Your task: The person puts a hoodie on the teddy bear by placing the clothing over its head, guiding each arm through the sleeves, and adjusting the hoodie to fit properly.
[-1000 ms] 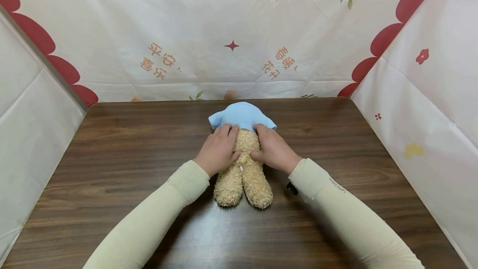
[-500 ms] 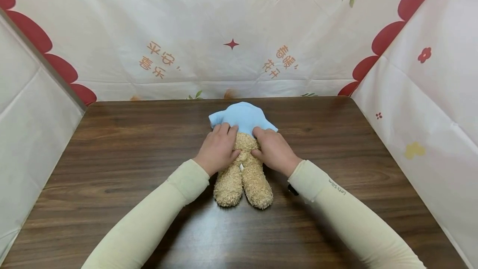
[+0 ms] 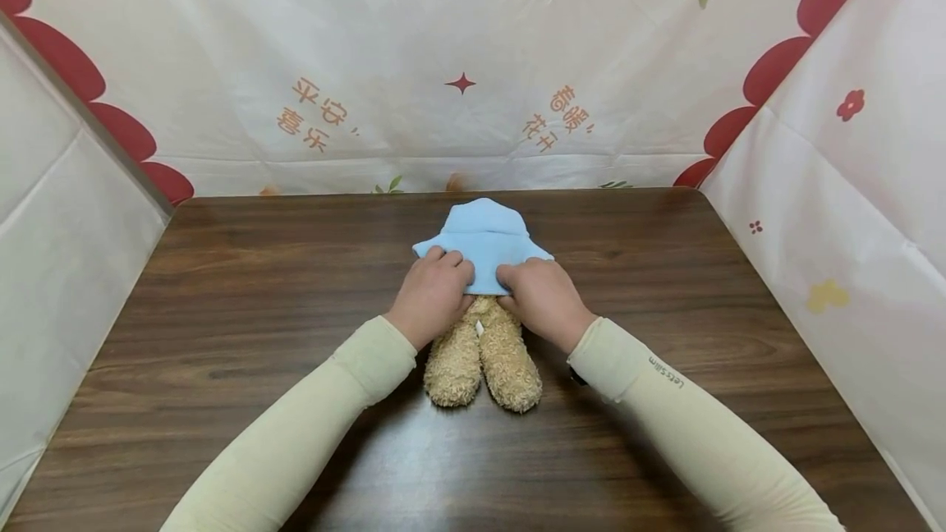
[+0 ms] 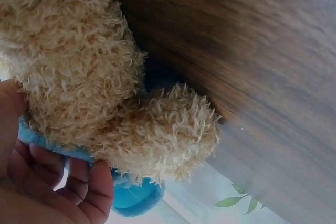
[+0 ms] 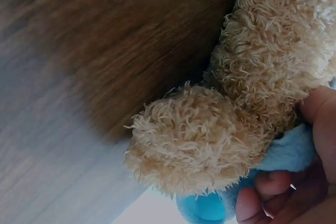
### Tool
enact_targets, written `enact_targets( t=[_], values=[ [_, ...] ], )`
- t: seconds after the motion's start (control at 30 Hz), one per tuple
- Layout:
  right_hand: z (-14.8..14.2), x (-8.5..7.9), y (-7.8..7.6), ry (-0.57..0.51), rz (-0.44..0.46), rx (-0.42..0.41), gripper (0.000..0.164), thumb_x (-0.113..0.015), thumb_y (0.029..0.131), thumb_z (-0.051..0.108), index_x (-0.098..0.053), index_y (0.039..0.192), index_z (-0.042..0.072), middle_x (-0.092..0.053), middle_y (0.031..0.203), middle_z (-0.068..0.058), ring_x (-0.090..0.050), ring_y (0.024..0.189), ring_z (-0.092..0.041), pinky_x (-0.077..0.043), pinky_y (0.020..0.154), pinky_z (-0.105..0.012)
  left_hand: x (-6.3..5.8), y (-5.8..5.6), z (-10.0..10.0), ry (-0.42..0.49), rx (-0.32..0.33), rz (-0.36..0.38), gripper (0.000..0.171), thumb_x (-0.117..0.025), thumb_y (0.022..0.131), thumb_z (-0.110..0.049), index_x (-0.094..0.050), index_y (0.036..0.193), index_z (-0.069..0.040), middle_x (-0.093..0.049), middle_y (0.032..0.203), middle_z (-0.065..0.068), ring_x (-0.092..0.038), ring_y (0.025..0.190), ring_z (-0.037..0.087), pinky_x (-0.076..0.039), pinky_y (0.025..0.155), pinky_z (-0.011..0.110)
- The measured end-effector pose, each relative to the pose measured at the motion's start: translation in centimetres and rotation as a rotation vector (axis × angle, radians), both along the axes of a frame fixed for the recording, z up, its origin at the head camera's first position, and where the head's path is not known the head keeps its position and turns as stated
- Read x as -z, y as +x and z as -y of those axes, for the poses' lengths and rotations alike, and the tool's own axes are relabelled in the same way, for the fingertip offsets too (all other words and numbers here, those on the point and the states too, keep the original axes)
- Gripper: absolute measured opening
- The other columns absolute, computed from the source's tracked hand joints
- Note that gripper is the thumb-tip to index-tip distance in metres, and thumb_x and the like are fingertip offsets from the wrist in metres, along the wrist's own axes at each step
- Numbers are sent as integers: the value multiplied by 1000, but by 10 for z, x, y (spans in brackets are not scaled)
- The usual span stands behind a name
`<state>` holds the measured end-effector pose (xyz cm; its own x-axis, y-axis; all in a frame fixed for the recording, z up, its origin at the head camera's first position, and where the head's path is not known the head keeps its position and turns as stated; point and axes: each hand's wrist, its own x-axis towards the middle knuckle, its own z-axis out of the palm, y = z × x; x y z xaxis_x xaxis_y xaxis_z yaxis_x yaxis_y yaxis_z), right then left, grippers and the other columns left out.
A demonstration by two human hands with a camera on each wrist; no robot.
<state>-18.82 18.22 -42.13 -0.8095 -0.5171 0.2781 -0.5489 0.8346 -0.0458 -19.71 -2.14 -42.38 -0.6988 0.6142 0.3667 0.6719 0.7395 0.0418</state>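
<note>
A plush toy (image 3: 488,360) with curly tan fur lies on the table, its two legs toward me. Over its upper part is a light blue shirt (image 3: 484,257) with short sleeves spread to both sides; the toy's head is out of sight. My left hand (image 3: 432,294) pinches the left side of the shirt's hem, and my right hand (image 3: 547,298) pinches the right side. In the left wrist view, fingers (image 4: 97,195) curl at the blue cloth beside a furry limb (image 4: 163,135). The right wrist view has the cloth (image 5: 291,150) between thumb and fingers.
The dark wood-grain table (image 3: 281,269) extends to both sides of the toy. A white printed cloth (image 3: 399,48) hangs behind its far edge, with white cloth walls left and right (image 3: 879,187).
The shirt's hem has come down toward me over the toy's belly, with both hands now gripping it. A fold shows across the shirt's upper part. The legs stay in place.
</note>
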Motion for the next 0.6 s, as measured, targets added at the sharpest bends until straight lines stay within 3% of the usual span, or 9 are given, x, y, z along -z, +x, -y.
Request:
enact_targets(
  t=[0.27, 0.6],
  values=[
    [4, -2, 3, 7, -18, -19, 41, -77, 79, 7, -40, 63, 17, -42, 56, 1, -43, 54, -21, -38, 50, -36, -1, 3, -2, -41, 14, -52, 14, -79, 83, -22, -68, 83, -12, -65, 82, 3, -53, 76, 26, -46, 69, 36],
    [-5, 2, 8, 53, -136, -41, 33, -76, 87, 23, -47, 74, 13, -42, 73, -3, -38, 64, -23, -35, 59, -35, 1, 9, 3, 21, -33, -67, 29, -70, 93, -32, -53, 89, -9, -49, 84, 8, -43, 76, 25, -41, 60, 35]
  ],
)
